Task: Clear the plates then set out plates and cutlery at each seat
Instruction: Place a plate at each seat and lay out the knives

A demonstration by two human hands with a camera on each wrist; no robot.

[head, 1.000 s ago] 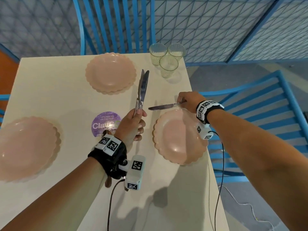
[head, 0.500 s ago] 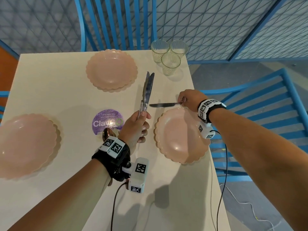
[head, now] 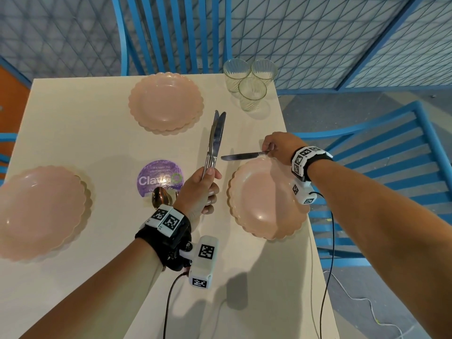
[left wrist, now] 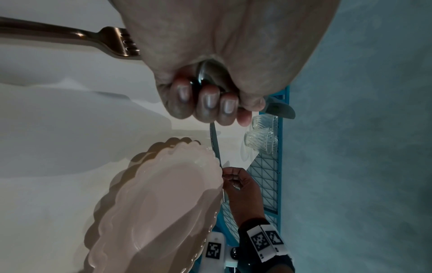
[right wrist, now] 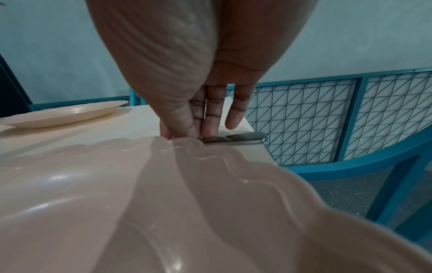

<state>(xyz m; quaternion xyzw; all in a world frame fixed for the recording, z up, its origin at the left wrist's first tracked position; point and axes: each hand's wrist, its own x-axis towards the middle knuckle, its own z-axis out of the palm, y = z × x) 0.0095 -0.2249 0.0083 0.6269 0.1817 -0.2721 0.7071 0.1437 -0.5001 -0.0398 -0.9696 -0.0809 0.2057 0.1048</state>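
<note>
Three pink scalloped plates sit on the cream table [head: 73, 133]: one far [head: 166, 104], one left [head: 41, 211], one right [head: 266, 199]. My left hand [head: 208, 189] grips two knives [head: 215, 138] with blades pointing up and away. A spoon bowl [head: 160, 196] pokes out behind that wrist, and a fork [left wrist: 112, 42] shows in the left wrist view. My right hand [head: 267, 150] pinches the handle of a third knife [head: 244, 156], which lies flat on the table just beyond the right plate's far rim, blade pointing left. The handle end [right wrist: 243, 137] reaches the table's right edge.
Three ribbed glasses [head: 249, 81] stand at the far right corner. A purple round sticker [head: 159, 177] marks the table's middle. Blue slatted chairs stand at the far side [head: 171, 33] and the right side [head: 391, 167]. Wrist-camera cables [head: 327, 265] hang off the right edge.
The right hand has brought the third knife's handle down, so the knife lies flatter beside the right plate. The left hand keeps its bundle of cutlery almost still.
</note>
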